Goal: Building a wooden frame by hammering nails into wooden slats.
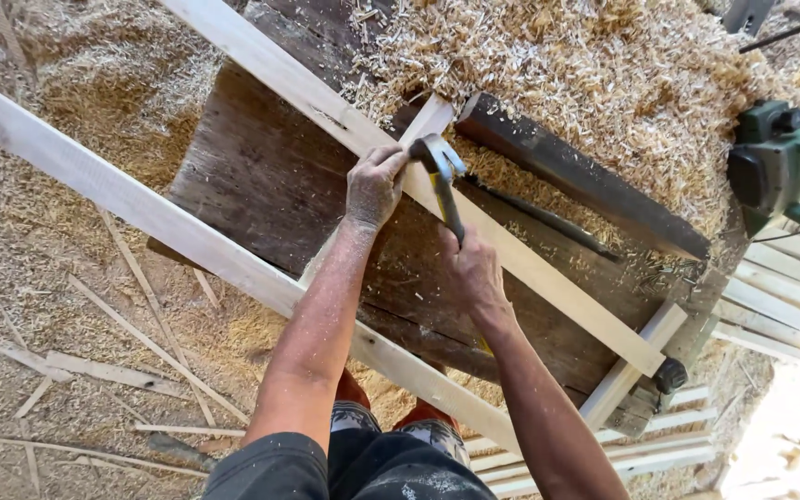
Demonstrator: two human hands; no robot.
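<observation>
My right hand (474, 273) grips the handle of a claw hammer (439, 165), whose head rests on a pale wooden batten (548, 278) near where a short cross slat (428, 120) meets it. My left hand (374, 185) presses down on that joint beside the hammer head, fingers curled on the wood. A second long batten (141, 204) runs parallel, nearer to me. Both battens lie across a dark, worn workbench (261, 176).
A heap of wood shavings (604, 74) covers the bench's far end, beside a dark beam (585, 181). A green electric planer (780, 167) sits at the right. Stacked pale slats (789, 287) lie right; offcuts and sawdust (76, 370) litter the ground left.
</observation>
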